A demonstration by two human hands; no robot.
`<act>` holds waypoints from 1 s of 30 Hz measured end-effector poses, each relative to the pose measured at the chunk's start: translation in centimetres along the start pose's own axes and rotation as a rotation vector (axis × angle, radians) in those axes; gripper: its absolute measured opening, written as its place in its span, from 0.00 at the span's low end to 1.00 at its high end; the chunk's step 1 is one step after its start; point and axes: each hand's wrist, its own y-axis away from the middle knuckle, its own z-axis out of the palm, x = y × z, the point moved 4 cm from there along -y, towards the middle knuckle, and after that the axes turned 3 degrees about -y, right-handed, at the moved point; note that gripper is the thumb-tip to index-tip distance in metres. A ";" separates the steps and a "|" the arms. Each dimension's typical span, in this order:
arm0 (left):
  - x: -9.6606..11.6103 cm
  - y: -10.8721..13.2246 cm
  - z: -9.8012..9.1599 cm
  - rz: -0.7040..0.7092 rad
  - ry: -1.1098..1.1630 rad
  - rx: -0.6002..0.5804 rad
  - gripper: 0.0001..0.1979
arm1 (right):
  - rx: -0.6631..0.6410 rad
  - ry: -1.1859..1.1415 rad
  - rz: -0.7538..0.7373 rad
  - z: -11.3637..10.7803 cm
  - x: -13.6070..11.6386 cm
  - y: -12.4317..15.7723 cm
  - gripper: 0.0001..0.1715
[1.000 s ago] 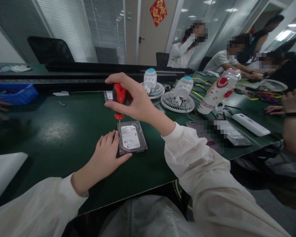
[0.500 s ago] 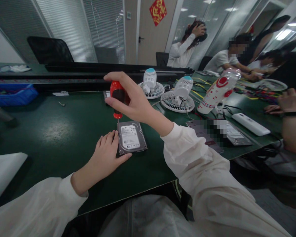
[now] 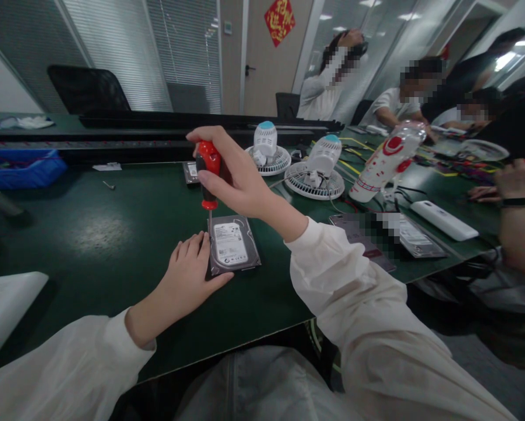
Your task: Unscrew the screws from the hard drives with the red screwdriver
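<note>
A hard drive (image 3: 230, 242) with a white label lies flat on the green table in front of me. My left hand (image 3: 190, 261) holds its near-left corner, the fingers along the left side and the thumb by the near edge. Above the drive, my right hand (image 3: 238, 175) is closed around the red and black handle of a screwdriver (image 3: 209, 172). The screwdriver stands upright, its thin shaft reaching down to the drive's far-left corner. Whether the tip sits in a screw is too small to tell.
Behind my right hand lies a second hard drive (image 3: 191, 172). Two white fans (image 3: 315, 175), a patterned bottle (image 3: 379, 161) and a white power bank (image 3: 444, 220) stand or lie to the right. At left are a blue bin (image 3: 23, 168) and a loose screw (image 3: 109, 185). People sit across the table.
The screwdriver handle has turned slightly in my right hand, showing more red at its top. My left hand and the drive stay in place. People in the background have shifted.
</note>
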 end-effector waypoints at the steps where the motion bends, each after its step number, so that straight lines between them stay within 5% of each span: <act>1: 0.0 0.0 0.0 0.003 -0.004 -0.006 0.43 | -0.017 -0.005 0.002 0.1 0.1 0.1 0.26; 24: 0.0 -0.1 0.0 -0.015 0.000 -0.032 0.46 | 0.018 0.041 0.088 -0.1 0.6 0.0 0.28; 30: 0.0 -0.1 -0.2 -0.009 -0.015 -0.026 0.45 | 0.009 -0.077 -0.011 -0.3 0.3 -0.1 0.33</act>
